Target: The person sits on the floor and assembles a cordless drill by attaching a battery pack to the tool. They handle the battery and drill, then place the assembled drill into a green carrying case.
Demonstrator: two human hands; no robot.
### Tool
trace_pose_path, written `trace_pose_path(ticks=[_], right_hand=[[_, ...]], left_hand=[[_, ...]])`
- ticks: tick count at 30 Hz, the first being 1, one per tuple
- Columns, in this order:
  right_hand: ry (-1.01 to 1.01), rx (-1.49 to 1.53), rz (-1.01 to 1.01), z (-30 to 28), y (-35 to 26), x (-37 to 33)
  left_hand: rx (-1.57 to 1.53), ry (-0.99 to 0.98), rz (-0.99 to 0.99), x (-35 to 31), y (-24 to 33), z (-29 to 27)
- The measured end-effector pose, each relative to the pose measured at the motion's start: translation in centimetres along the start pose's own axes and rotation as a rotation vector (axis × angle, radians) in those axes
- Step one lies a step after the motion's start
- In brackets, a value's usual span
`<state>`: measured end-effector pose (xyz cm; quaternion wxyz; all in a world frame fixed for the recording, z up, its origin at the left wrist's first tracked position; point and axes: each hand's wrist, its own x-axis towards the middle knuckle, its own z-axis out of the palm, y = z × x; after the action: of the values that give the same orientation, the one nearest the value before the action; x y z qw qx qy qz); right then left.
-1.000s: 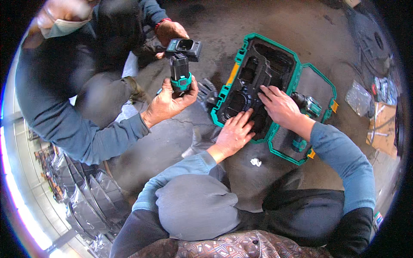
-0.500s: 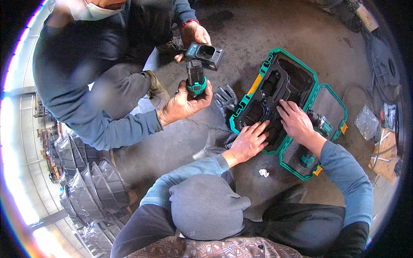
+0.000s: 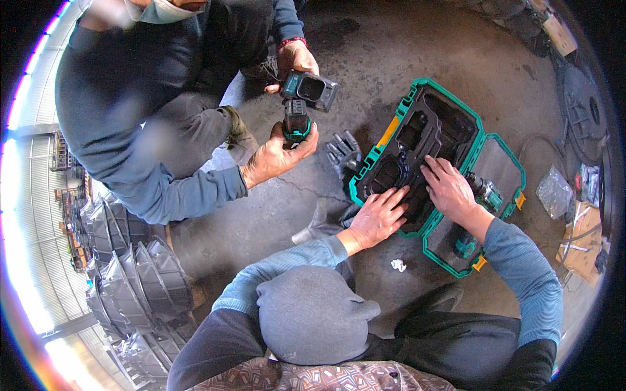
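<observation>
An open green-and-black tool case (image 3: 483, 144) with a moulded black insert lies on the floor. My left hand (image 3: 378, 218) rests on the insert's near left edge, its fingers stretched out and apart. My right hand (image 3: 451, 190) lies over the middle of the insert, fingers extended, holding nothing that I can see. A green-and-black cordless drill (image 3: 488, 193) lies on the opened lid beside my right hand, partly hidden by my wrist and forearm.
At the left a co-worker holds a black-and-green battery (image 3: 297, 120) and a black charger (image 3: 312, 89). Dark work gloves (image 3: 343, 151) lie beside the case. White crumpled paper (image 3: 398, 265) is on the floor near me. Black moulded parts (image 3: 147, 280) stand at left; a plastic bag (image 3: 555, 193) lies at right.
The co-worker has tilted the battery so its top end shows more, just below the charger. My hands stay in place on the insert, and the view has shifted slightly.
</observation>
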<state>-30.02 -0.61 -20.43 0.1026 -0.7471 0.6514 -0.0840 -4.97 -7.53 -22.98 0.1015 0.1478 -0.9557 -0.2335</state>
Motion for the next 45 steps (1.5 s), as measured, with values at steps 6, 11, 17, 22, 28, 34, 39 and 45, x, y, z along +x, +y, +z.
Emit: trace_pose_path(ticks=[6,11,17,22,28,34,39,45], right_hand=[[0.010,0.015,0.002,-0.12,-0.10,0.05],[0.004,0.010,-0.002,-0.40,-0.16,0.05],[-0.004,0.015,-0.005,-0.12,-0.01,0.05],[-0.004,0.008,-0.007,-0.28,-0.05,0.10],[0.001,0.018,-0.004,-0.40,-0.14,0.18],[0.002,0.016,-0.011,-0.37,-0.09,0.17],[-0.001,0.018,-0.011,-0.26,0.09,0.02],[-0.008,0.016,-0.006,-0.40,-0.03,0.12]], left_hand=[[-0.002,0.011,-0.001,-0.12,-0.05,0.28],[0.010,-0.001,-0.002,-0.03,-0.02,0.14],[0.004,0.004,-0.017,0.02,0.15,0.09],[-0.002,0.010,-0.018,0.00,0.13,0.13],[-0.006,0.019,-0.022,0.07,0.15,0.12],[0.005,0.023,-0.020,0.03,0.15,0.18],[0.017,0.034,-0.014,0.08,0.20,0.34],[0.015,0.036,-0.013,0.10,0.16,0.34]])
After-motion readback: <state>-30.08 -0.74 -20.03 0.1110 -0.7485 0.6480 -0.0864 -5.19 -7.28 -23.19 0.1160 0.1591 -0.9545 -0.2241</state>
